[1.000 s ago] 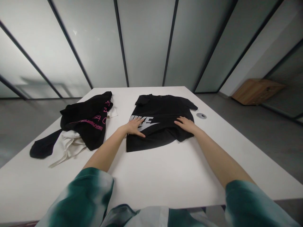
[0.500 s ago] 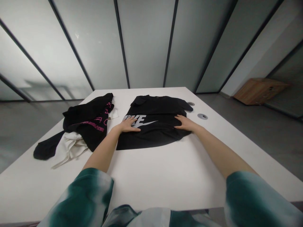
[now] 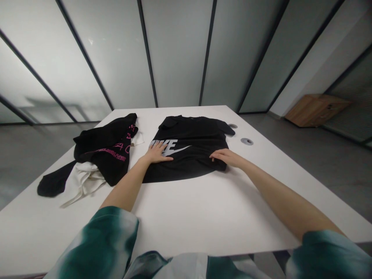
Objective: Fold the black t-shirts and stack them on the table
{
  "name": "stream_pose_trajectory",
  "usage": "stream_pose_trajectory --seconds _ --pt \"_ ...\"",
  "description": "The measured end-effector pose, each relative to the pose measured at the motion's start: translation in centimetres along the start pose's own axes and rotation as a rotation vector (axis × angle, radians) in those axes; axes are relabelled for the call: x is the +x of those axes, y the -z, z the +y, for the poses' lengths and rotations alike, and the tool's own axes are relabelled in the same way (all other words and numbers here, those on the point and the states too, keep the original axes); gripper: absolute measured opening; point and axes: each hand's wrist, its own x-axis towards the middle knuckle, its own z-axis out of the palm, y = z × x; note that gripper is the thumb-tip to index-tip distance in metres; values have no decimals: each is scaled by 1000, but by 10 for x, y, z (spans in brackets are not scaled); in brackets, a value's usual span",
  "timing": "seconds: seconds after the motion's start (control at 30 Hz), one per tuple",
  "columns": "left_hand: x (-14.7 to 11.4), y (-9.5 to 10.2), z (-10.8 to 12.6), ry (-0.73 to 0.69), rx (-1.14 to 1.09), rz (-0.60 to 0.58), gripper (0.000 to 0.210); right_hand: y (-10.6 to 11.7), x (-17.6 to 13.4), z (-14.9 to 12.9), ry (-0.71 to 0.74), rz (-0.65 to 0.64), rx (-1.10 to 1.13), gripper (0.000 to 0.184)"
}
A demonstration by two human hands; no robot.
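A black T-shirt (image 3: 192,130) with large white lettering and a swoosh lies on the white table, its collar at the far side. My left hand (image 3: 156,153) rests flat on the lettering at the shirt's left, fingers spread. At the shirt's right side my right hand (image 3: 226,157) has its fingers curled together on the black cloth, gripping a bit of it near the lower right edge. Small wrinkles run across the cloth between both hands.
On the left of the white table (image 3: 186,217) lies a heap of clothes: a black garment (image 3: 107,139) with pink print over a white one (image 3: 83,180). Round grey inserts (image 3: 247,141) sit in the tabletop at right. A wooden cabinet (image 3: 316,110) stands on the floor beyond.
My right hand has gone from lying spread on the shirt to fingers closed on its cloth. The shirt's lower right edge has shifted inward to the left. My left hand stays put.
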Motion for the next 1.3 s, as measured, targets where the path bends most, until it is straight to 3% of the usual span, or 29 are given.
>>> stream_pose_trajectory --seconds 0.1,0.17,0.23,0.37,0.47,0.6,0.77,0.97,1.1,1.2,1.3 --pt "0 1 1 2 11 -11 106 15 -12 2 -165 -90 -50 53" --pt "0 2 1 -3 10 -32 108 28 -17 8 -290 -145 -159 47" --pt "1 3 1 -12 7 -54 109 38 -18 13 -338 -116 -250 39" --pt "5 6 -3 -21 15 -109 115 28 -13 17 -167 83 -319 38" --pt "7 10 -8 -75 2 -140 116 4 -3 21 -62 97 -397 45" --pt "5 13 -13 -123 -16 -127 116 -13 21 30 -51 116 -482 48" --pt "-1 7 -7 -54 34 -59 111 -11 39 30 -52 127 -572 50" --pt "-8 8 -5 -60 38 -51 110 -1 12 19 -110 31 -680 64" --pt "-11 23 5 -93 17 -70 103 16 1 10 -196 -44 -646 49" --pt "-9 35 22 -66 115 -3 81 22 11 2 -231 36 -643 46" --pt "-2 36 36 -48 233 109 70 13 30 -2 -155 136 -655 50"
